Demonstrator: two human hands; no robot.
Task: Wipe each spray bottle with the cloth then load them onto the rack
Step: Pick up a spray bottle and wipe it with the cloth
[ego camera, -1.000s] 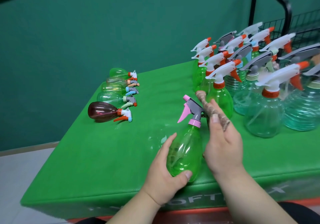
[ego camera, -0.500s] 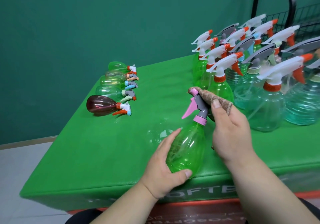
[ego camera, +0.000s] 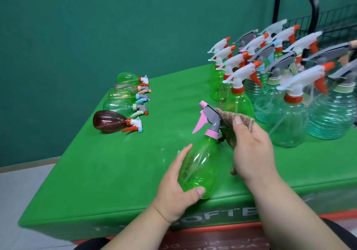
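A person's left grip (ego camera: 177, 191) wraps the base of a green spray bottle (ego camera: 201, 163) above the desk's (ego camera: 116, 172) near edge. Its long axis leans away, with the pink nozzle aimed up and left. The right grip (ego camera: 251, 153) pinches a brown cloth (ego camera: 228, 120) against the grey spray head, and that grip partly hides the cloth. The wire rack (ego camera: 328, 24) is cut off at far right.

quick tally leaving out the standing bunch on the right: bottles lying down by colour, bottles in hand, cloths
brown bottle lying down: 1
green or clear bottles lying down: 4
green bottle in left hand: 1
cloth in right hand: 1
total: 7
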